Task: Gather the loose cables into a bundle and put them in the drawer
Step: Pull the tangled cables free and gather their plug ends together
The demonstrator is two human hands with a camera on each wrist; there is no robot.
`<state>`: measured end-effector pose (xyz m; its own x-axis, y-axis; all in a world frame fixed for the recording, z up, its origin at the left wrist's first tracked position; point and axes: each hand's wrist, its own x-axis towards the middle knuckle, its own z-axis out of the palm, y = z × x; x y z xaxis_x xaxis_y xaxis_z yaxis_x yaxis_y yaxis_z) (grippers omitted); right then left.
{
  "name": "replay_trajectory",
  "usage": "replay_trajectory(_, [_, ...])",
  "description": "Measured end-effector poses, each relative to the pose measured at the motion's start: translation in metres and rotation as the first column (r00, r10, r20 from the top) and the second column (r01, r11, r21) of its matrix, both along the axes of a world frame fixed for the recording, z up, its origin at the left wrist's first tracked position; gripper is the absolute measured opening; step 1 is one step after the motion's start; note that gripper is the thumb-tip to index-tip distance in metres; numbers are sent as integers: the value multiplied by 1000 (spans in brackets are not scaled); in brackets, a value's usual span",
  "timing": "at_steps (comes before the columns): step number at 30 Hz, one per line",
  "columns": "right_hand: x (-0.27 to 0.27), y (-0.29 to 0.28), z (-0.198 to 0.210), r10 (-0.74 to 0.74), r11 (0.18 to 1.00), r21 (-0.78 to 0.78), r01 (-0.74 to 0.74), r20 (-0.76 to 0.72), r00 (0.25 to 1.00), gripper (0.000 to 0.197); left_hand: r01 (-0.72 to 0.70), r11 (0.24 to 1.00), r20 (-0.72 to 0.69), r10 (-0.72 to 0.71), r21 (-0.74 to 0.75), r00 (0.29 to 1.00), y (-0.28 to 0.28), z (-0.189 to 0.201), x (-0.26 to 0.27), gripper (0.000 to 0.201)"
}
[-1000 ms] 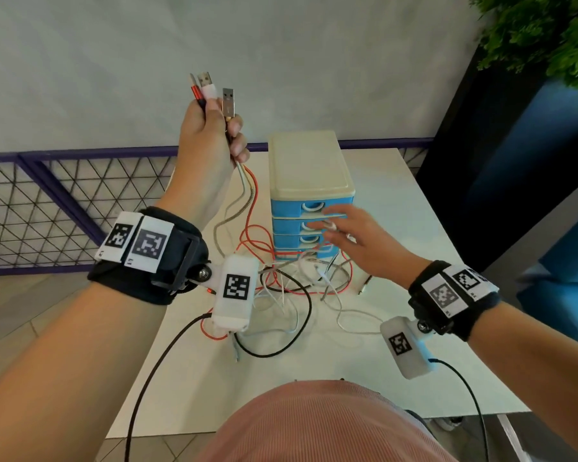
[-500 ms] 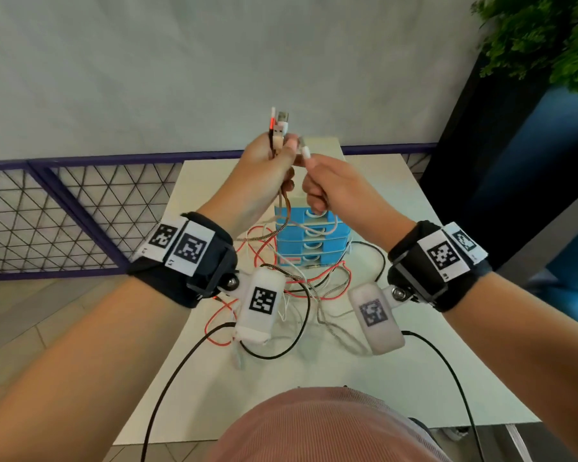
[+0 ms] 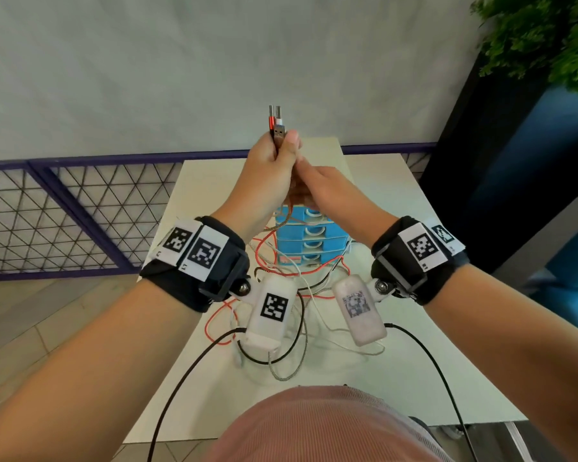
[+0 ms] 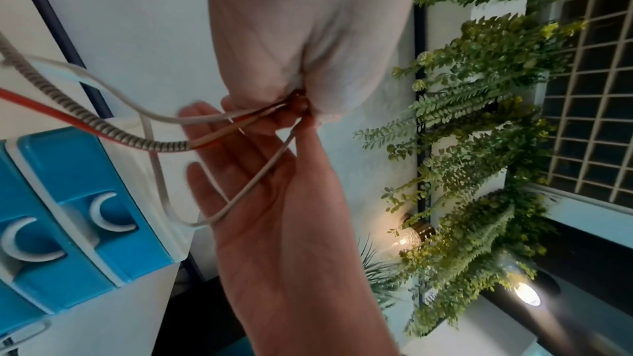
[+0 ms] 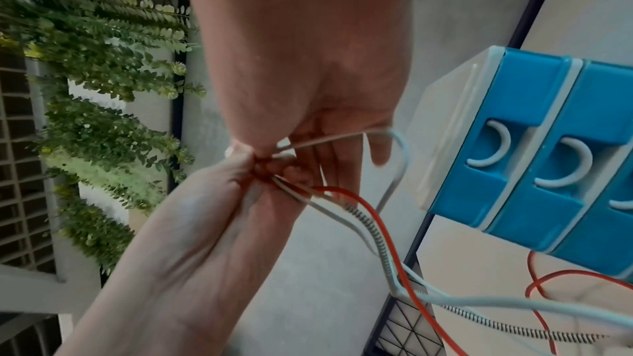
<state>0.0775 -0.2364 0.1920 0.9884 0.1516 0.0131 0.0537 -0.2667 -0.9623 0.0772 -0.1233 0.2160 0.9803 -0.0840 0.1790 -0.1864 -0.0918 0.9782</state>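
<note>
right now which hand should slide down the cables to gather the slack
The right hand. The left hand already grips the USB plug ends upright, while the right hand's fingers lie straight beside the hanging cables, holding none fast.

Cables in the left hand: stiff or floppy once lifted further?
Likely floppy: below the left hand the cables sag in loose curves onto the table. The braided cable probably holds its curve more than the thin white ones. Tangled loops may drag along together.
</note>
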Motion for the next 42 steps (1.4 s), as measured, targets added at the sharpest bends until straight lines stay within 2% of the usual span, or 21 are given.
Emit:
replay_trajectory(2, [0, -2, 1, 121, 982, 161, -101, -120, 985, 53, -5, 996, -32, 2, -88, 999, 0, 1, -1, 24])
replay_trajectory(5, [-4, -5, 0, 306, 886, 407, -223, -150, 940, 48, -8, 937, -106, -31, -350, 994, 1, 6, 1, 29])
replay_trajectory(7, [-6, -4, -4, 304, 894, 375, -246, -102, 947, 50, 7, 860, -149, -96, -511, 984, 1, 12, 2, 29])
replay_trajectory(10, [-8, 1, -5, 259, 943, 214, -256, 12, 966, 55, 78, 780, -145, -211, -620, 967, 3, 18, 0, 27])
replay_trajectory(13, [-13, 4, -2, 224, 959, 153, -238, 104, 969, 40, 109, 789, -111, -218, -605, 970, 5, 22, -1, 28])
replay_trajectory(19, [-10, 6, -17, 173, 985, -44, -167, 222, 960, 37, 95, 862, -41, -133, -498, 990, 7, 23, -1, 28])
replay_trajectory(23, [-11, 4, -36, 165, 984, -107, -140, 269, 949, 35, 70, 896, -11, -83, -439, 996, 7, 15, -2, 27])
replay_trajectory(28, [-22, -8, -68, 225, 926, -342, -157, 169, 960, 39, 14, 879, 29, -1, -476, 1000, 21, 20, 6, 27])
replay_trajectory(35, [-29, -22, -101, 273, 853, -474, -219, 47, 961, 33, -15, 884, 34, 34, -467, 999, 34, 21, 8, 26])
replay_trajectory(39, [-33, -40, -134, 321, 706, -650, -280, -59, 945, 33, -25, 880, 52, 56, -474, 997, 46, 31, 11, 28])
replay_trajectory(42, [-38, -50, -151, 297, 681, -680, -272, -82, 951, 32, -23, 886, 58, 56, -463, 997, 50, 37, 11, 28])
